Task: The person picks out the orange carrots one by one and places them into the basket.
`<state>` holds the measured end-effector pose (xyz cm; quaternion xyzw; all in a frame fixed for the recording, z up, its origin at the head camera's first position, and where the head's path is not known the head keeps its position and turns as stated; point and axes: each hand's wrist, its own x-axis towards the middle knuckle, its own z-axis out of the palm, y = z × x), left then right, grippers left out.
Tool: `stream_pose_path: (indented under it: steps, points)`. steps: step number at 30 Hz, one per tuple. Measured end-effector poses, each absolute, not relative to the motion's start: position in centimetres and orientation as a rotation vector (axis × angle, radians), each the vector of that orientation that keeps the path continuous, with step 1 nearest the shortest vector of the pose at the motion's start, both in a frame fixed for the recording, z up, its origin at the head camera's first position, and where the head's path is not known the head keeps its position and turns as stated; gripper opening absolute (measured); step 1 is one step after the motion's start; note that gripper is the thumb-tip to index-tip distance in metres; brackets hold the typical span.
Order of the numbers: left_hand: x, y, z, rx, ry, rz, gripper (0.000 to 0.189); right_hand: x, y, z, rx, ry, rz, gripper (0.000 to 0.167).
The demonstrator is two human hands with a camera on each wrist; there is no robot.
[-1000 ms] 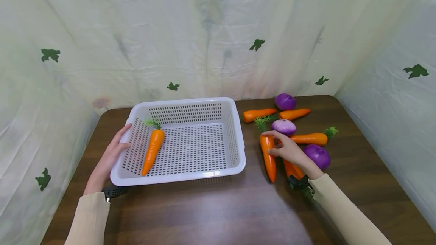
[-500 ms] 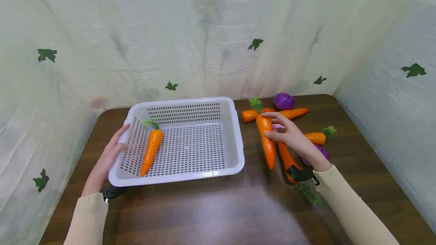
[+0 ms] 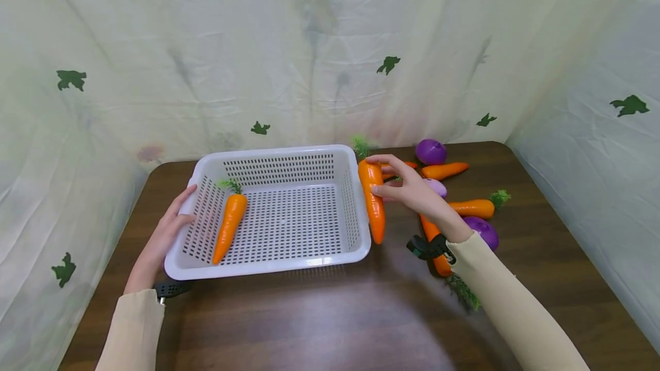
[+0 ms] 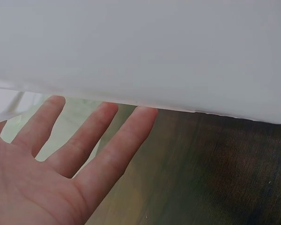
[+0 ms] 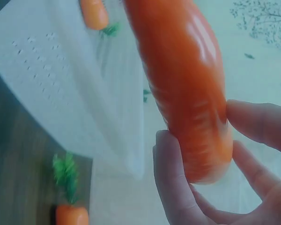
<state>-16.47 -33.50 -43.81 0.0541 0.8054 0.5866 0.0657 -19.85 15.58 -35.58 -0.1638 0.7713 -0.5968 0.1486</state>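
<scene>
My right hand point(image 3: 417, 190) pinches an orange carrot point(image 3: 373, 202) with a green top between thumb and fingers. The carrot is lifted beside the right rim of a white perforated basket point(image 3: 278, 268). In the right wrist view the thumb and fingertips press both sides of this carrot point(image 5: 187, 89). Another carrot point(image 3: 230, 228) lies inside the basket at its left. My left hand point(image 3: 161, 236) rests against the basket's left side. In the left wrist view the left fingers point(image 4: 103, 159) are fairly straight, their tips at the basket's edge.
On the right of the brown table point(image 3: 309, 325) lie several more carrots, among them one point(image 3: 444, 171) at the back and one point(image 3: 471, 209) with a green top. Round purple vegetables point(image 3: 431, 152) lie among them. A patterned curtain point(image 3: 232, 62) hangs behind the table.
My right hand has lifted the carrot off the table and carried it left to the basket's right rim. The left hand has stayed at the basket's left side.
</scene>
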Motion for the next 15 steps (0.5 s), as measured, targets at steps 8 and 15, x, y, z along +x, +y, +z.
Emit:
stream_pose_path:
  steps: [8,15]
  points:
    - [-16.4,-33.5,-43.9,0.166,2.429,1.783,0.060,-20.8,12.5,-35.4,-0.549,2.143,-1.762,0.052]
    - [-16.4,-33.4,-43.7,0.163,2.422,1.784,0.060,-21.4,10.7,-35.7,-0.601,2.083,-1.759,0.054]
